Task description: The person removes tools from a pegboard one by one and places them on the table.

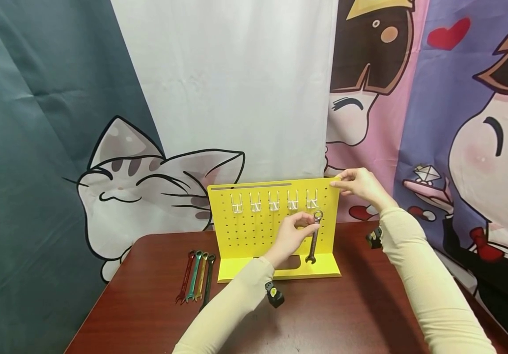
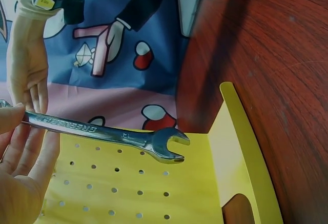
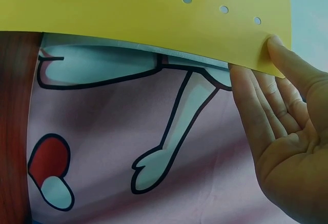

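My left hand [image 1: 293,235] pinches a silver combination wrench [image 1: 313,241] near its ring end, and the open jaw end hangs downward. The wrench is in front of the right part of a yellow pegboard [image 1: 254,236], its ring just below the rightmost of several metal hooks [image 1: 312,200]. In the left wrist view the wrench [image 2: 123,136] shows its open end and stamped lettering. My right hand [image 1: 360,186] grips the pegboard's upper right corner. The right wrist view has the thumb [image 3: 287,62] on the board's front face and the other fingers behind it.
On the reddish-brown table [image 1: 148,275], left of the pegboard, several wrenches lie side by side, among them a red wrench [image 1: 185,277], a green wrench [image 1: 194,276] and a yellow wrench [image 1: 201,277]. Behind the table hangs a cartoon-printed curtain [image 1: 236,88].
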Demonstrator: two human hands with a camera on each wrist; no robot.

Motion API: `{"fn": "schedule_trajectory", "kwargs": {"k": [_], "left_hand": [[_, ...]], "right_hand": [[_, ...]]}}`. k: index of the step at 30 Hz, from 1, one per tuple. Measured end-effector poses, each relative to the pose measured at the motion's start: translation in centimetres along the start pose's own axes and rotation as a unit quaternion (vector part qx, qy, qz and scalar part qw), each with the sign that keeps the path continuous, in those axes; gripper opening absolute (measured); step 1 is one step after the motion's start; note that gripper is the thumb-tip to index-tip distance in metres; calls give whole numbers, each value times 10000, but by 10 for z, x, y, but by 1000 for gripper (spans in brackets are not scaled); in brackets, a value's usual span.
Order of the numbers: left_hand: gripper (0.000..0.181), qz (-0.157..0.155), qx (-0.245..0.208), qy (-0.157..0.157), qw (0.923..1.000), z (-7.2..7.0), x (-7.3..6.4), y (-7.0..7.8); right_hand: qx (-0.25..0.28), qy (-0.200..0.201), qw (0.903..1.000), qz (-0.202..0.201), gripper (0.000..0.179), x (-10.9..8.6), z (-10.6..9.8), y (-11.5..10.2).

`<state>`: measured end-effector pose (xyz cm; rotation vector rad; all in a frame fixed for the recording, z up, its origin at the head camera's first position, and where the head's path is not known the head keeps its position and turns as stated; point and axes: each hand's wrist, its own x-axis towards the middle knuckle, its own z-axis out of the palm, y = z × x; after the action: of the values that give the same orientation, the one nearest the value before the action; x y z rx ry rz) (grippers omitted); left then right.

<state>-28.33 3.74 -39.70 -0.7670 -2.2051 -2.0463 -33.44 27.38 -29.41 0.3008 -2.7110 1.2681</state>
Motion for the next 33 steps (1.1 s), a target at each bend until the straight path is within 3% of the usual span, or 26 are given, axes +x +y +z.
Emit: {"fn": "schedule_trajectory", "kwargs": {"k": [19, 27, 33], "left_hand": [[17, 48, 297, -70, 9995, -43, -19, 17], [18, 30, 467, 91, 9989, -67, -26, 29], [17, 266, 475, 258, 9982, -85, -29, 34]], "right_hand": [[-32, -30, 10000, 70, 39, -1, -1, -2], [-74, -62, 9999, 69, 39, 0, -1, -1], [-138, -57, 9999, 87, 42, 1, -2, 0]]}}
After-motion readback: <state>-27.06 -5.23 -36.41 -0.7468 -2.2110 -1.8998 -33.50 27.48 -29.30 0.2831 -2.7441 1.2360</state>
